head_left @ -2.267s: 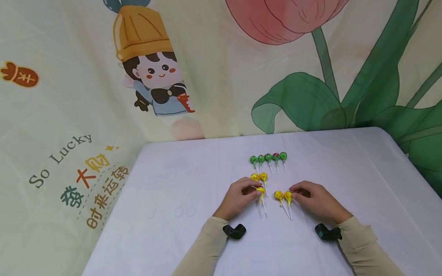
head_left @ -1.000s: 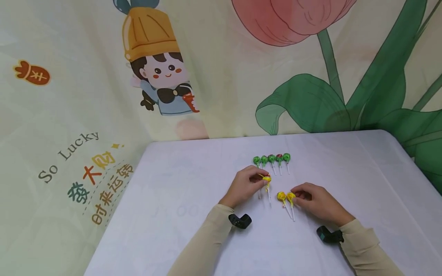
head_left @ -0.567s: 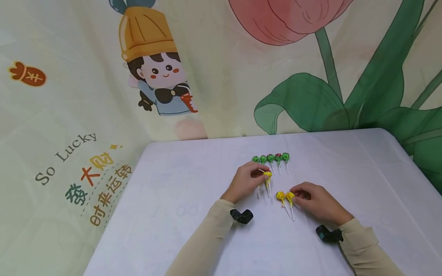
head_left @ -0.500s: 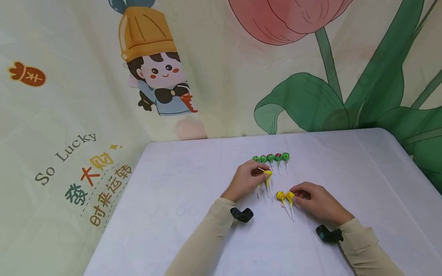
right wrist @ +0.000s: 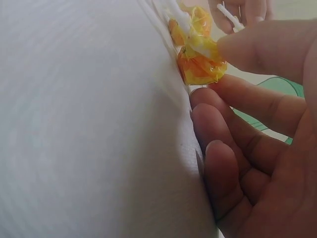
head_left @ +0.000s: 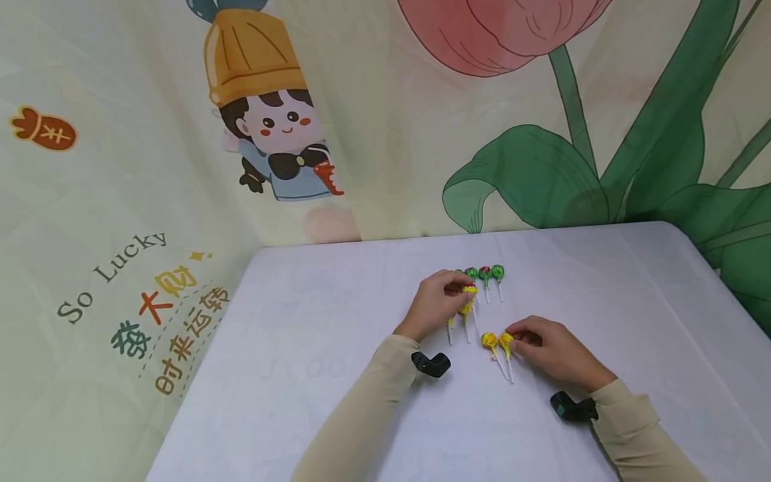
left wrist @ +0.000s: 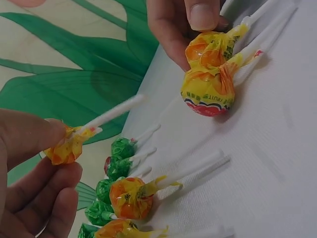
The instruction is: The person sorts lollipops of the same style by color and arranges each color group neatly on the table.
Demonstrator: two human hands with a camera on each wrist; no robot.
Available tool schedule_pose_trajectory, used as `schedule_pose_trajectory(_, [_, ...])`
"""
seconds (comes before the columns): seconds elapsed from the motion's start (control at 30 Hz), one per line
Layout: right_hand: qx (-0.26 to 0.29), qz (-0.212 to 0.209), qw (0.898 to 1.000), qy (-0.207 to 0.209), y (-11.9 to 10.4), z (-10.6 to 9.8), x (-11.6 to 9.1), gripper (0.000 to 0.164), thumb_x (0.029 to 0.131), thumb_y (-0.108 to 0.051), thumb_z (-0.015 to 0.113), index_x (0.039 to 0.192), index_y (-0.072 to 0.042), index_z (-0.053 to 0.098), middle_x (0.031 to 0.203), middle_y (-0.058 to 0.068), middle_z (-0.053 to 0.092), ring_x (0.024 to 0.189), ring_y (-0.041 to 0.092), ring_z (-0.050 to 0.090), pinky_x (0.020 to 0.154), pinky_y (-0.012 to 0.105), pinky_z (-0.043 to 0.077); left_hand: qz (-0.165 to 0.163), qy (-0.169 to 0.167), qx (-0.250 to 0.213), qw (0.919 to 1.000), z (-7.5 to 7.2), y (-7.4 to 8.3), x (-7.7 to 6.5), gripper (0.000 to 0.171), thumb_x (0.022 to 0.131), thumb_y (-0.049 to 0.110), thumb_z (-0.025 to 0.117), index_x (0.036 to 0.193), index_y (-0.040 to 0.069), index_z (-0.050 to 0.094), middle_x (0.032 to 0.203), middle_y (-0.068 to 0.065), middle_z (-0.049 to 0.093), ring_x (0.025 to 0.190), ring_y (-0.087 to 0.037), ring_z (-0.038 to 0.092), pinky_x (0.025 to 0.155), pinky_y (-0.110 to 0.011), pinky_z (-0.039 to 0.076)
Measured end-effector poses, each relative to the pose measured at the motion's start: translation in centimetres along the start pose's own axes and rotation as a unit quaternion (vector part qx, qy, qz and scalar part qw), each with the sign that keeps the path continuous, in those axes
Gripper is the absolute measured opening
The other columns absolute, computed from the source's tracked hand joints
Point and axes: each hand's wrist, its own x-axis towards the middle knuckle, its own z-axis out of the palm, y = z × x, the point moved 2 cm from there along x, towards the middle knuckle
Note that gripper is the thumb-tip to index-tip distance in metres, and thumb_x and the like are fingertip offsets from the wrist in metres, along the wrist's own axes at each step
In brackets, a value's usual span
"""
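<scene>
My left hand (head_left: 435,302) pinches a yellow-wrapped lollipop (left wrist: 67,148) between thumb and fingers, its white stick pointing away from the fingertips. The lollipop is off the table, above two more yellow lollipops (left wrist: 131,198) that lie side by side, partly hidden by the hand in the head view. My right hand (head_left: 551,351) pinches the head of another yellow lollipop (right wrist: 200,64) with thumb and forefinger at the table surface. Close against its left side lies one further yellow lollipop (head_left: 489,341), stick toward me.
A row of several green lollipops (head_left: 484,273) lies behind the left hand, which covers part of it. All rest on a white-covered table (head_left: 337,308). A printed cloth backdrop (head_left: 385,134) rises at the table's far edge.
My left hand has carried its yellow lollipop away from me, from beside the right pair to over the two yellow ones near the green row. My right hand has stayed at its lollipop.
</scene>
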Motion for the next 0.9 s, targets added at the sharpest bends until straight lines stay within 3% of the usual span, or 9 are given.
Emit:
schedule_pose_trajectory(0.23, [-0.005,-0.002,1.0,0.002,0.1,0.1,0.0,0.023,0.096,-0.021,0.069,0.117,-0.013,0.07,0.098,-0.003,0.061,0.086,0.017,0.053,0.073,0.029,0.048,0.009,-0.003,0.024,0.9997,0.3,0.3,0.5,0.019,0.091,0.015,0.075,0.11,0.012,0.075,0.102,0.005,0.066,0.091,-0.005,0.061,0.084,-0.019,0.051])
schedule_pose_trajectory(0.5, [-0.004,-0.003,1.0,0.004,0.1,0.0,-0.1,0.023,0.095,-0.02,0.069,0.117,-0.013,0.07,0.098,-0.003,0.061,0.086,0.017,0.054,0.073,0.029,0.048,0.021,-0.016,0.052,0.9983,0.5,0.6,0.8,0.021,0.091,0.015,0.075,0.112,0.012,0.075,0.103,0.006,0.067,0.091,-0.005,0.061,0.086,-0.027,0.05])
schedule_pose_trajectory(0.9, [-0.002,-0.006,1.0,0.005,0.1,0.0,0.0,0.022,0.095,-0.02,0.068,0.116,-0.012,0.07,0.097,-0.004,0.061,0.085,0.017,0.054,0.073,0.029,0.048,0.011,-0.029,0.11,0.9935,1.0,0.8,1.6,0.021,0.091,0.02,0.074,0.112,0.016,0.076,0.102,0.007,0.067,0.093,-0.009,0.062,0.075,-0.023,0.048])
